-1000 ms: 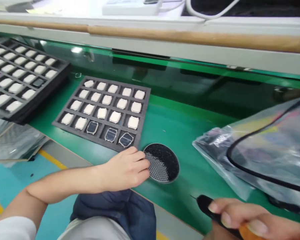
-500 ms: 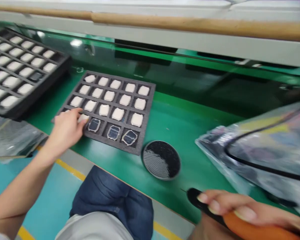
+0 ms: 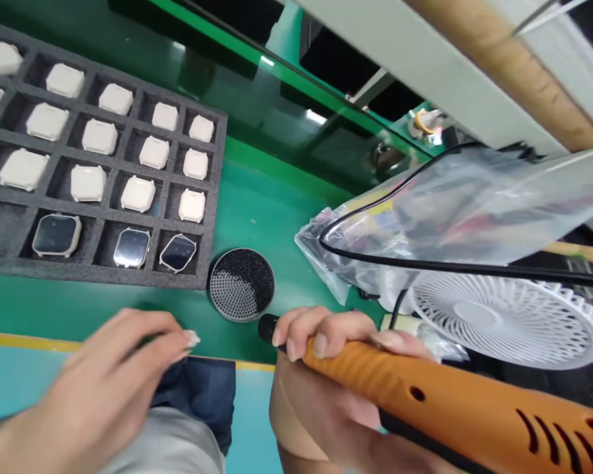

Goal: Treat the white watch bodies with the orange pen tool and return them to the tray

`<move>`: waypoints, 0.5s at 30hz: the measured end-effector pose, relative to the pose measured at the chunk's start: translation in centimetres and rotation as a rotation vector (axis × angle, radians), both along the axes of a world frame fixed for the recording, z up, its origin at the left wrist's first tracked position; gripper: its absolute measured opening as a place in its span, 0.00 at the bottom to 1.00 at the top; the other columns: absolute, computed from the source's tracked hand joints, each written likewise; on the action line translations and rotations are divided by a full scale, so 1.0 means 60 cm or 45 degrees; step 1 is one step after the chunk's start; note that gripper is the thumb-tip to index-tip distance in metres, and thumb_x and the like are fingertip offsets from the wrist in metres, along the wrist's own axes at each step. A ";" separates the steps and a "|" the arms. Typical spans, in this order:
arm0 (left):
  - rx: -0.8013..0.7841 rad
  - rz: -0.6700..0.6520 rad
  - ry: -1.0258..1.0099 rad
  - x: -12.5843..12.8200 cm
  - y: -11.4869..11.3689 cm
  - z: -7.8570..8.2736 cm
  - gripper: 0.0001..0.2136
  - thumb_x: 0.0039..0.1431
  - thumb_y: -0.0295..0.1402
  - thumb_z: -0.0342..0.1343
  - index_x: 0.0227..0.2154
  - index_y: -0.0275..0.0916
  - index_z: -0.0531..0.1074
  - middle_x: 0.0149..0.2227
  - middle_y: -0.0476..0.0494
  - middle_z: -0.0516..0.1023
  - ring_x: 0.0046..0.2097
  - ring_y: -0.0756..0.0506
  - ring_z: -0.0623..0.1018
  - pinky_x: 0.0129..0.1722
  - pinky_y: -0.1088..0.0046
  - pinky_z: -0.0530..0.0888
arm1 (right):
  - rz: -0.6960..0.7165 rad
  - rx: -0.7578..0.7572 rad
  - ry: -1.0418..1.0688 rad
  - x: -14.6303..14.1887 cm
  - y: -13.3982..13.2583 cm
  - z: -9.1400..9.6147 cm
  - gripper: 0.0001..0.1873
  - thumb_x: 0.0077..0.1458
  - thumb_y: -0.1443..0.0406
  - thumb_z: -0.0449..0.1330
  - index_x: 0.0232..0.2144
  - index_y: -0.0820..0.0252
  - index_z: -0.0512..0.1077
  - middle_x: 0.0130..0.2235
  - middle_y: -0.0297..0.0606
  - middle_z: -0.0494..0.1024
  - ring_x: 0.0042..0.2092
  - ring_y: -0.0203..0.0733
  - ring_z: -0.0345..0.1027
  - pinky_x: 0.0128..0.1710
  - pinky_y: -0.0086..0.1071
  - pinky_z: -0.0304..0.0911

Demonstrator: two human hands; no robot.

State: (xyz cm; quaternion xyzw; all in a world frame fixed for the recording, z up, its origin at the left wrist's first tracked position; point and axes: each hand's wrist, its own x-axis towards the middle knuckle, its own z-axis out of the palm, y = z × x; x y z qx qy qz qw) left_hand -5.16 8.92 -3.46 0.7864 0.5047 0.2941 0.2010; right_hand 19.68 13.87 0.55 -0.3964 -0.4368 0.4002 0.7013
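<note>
My left hand (image 3: 128, 368) is held over the bench's front edge, its thumb and fingers closed on a white watch case (image 3: 192, 340) that is mostly hidden behind them. In my right hand (image 3: 321, 368) is an orange and black electric screwdriver (image 3: 425, 388), its black nose pointing left near a round dish (image 3: 218, 297). That dish has a dimpled bottom partly covered with tiny black pieces, too small to make out. Left of it lies a dark foam tray (image 3: 128, 280) with several white watch cases (image 3: 138, 193) and, in the front row, several dark-faced watches (image 3: 131, 247).
The green bench (image 3: 257, 191) runs along a dark glossy strip at the back. To the right lie a clear plastic bag (image 3: 449, 204) with a black cable (image 3: 405, 263) across it, and a white fan grille (image 3: 508, 322). A grey beam (image 3: 425, 59) crosses the upper right.
My left hand has lifted the white watch case from the front row, leaving a bare cell, and drawn it towards my body. The screwdriver's nose is closer to the dish. My view has turned right.
</note>
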 end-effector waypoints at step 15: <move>0.082 -0.125 0.021 0.059 0.036 -0.030 0.09 0.67 0.23 0.59 0.47 0.36 0.77 0.52 0.38 0.80 0.51 0.38 0.76 0.53 0.54 0.69 | 0.081 0.072 -0.171 -0.013 0.017 -0.020 0.16 0.71 0.52 0.49 0.49 0.52 0.70 0.31 0.26 0.74 0.27 0.36 0.70 0.22 0.35 0.70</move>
